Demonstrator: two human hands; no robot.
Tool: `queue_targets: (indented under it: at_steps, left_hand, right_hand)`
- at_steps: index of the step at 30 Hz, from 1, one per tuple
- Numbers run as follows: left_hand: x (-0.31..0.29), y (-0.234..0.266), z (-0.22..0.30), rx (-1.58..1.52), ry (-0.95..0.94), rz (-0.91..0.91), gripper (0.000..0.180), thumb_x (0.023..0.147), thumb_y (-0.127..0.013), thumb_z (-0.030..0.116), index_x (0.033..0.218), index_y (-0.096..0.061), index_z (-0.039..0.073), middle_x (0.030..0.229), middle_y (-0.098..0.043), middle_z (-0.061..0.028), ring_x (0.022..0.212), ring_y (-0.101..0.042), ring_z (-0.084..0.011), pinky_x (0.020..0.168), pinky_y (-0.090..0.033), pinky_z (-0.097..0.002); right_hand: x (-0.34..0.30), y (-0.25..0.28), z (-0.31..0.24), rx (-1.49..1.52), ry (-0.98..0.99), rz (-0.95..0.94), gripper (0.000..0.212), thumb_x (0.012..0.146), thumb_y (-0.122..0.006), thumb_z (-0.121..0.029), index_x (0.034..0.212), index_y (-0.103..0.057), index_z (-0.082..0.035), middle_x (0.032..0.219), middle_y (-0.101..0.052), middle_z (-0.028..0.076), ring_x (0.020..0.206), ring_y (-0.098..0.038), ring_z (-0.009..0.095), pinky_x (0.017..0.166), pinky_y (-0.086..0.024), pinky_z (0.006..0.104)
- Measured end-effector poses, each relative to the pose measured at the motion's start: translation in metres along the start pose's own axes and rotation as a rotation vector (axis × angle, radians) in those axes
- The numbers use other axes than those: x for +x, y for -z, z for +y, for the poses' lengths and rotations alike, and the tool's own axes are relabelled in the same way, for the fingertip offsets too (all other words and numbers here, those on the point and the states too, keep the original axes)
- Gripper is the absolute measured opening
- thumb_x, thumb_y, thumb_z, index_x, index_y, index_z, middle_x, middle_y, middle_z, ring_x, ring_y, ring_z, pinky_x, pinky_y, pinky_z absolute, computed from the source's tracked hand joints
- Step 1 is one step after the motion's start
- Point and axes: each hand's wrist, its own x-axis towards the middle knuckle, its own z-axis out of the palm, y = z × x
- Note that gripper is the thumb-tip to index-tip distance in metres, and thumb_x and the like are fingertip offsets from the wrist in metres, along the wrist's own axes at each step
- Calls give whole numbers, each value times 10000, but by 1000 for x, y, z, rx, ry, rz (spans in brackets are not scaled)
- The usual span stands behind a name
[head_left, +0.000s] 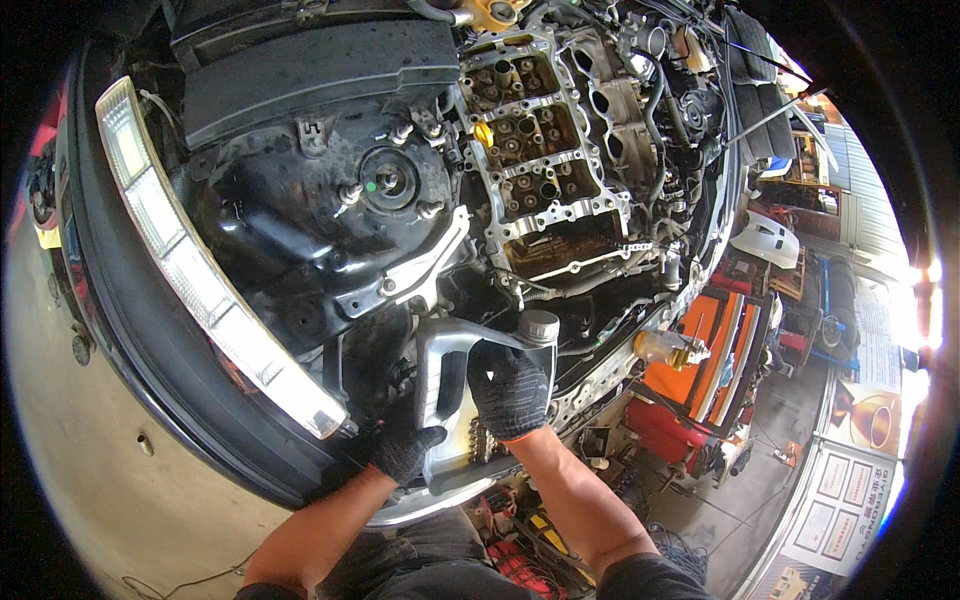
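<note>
Gripping a silver jug (432,372) at 6 o'clock, right hand (512,392) clamped round its side, left hand (408,450) on its lower corner. Cap (538,326) isn't off yet; engine (548,160) toward 12 o'clock is already opened up.

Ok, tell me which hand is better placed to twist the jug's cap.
Likely the right hand: it is just below the cap, while the left hand is at the lower end of the jug.
</note>
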Motion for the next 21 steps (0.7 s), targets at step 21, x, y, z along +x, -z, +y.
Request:
queue_targets:
  at_steps: [21]
  left_hand:
    - [2,-3,-5,-82,-47,35,718,770,-841,141,1425,-589,-6,1336,-686,-186,1243,-637,-332,1097,-468,-443]
  right_hand:
    - [-6,-11,0,965,-136,54,199,874,-783,-65,1071,-764,-45,999,-777,152,889,-746,307,793,-579,376]
